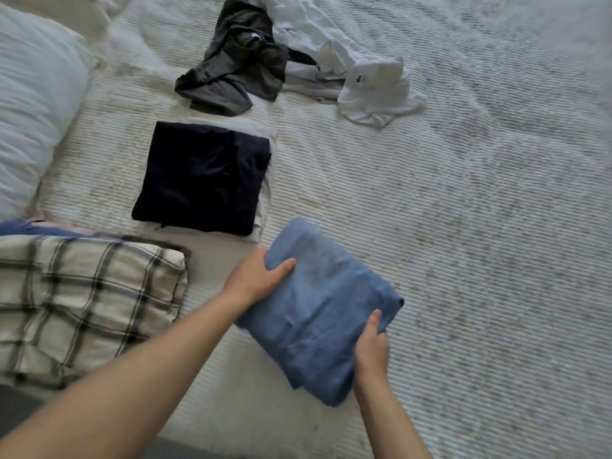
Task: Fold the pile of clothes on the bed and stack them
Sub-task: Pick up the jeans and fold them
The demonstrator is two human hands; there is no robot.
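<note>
Between the two hands, a folded blue cotton garment point(318, 313) is held just over the white ribbed bed cover point(463, 260). The left hand point(255, 279) clamps its far-left corner, thumb on top; the right hand point(372, 346) pinches the near-right edge. Beyond the left grip lies a folded dark navy garment point(202, 177), and farther off the crumpled grey garment point(231, 61) and white shirts point(357, 74) wait unfolded. If one grip loosens during carrying, I think the layers will slide open.
</note>
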